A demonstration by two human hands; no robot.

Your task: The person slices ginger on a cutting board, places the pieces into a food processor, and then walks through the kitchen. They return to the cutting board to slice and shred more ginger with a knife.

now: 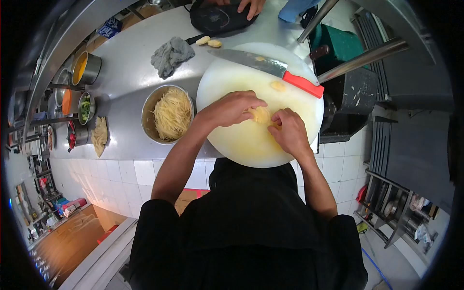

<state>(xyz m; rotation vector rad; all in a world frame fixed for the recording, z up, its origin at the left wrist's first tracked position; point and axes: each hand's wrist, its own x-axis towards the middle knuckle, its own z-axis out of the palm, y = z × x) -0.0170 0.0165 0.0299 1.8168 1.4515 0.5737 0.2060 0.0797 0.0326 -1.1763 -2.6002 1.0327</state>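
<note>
On a round white cutting board (232, 140), pale yellow potato slices (261, 115) are gathered in a small stack. My left hand (234, 108) has its fingers bent around the left side of these slices. At their right edge is my right hand (291, 131), fingers curled in with the thumb close to them; whether anything is between them is hidden. A broad knife with a red handle (303, 84) lies across the board beyond my hands. One loose potato slice (278, 86) sits beside the handle, and a small piece sticks to the blade.
Left of the board stands a metal pot (145, 121) of potato shreds. A grey cloth (172, 57) and two peeled potato pieces (209, 42) lie behind. Food containers (87, 107) line the left. Another person's hands (251, 8) touch a black pan (217, 19).
</note>
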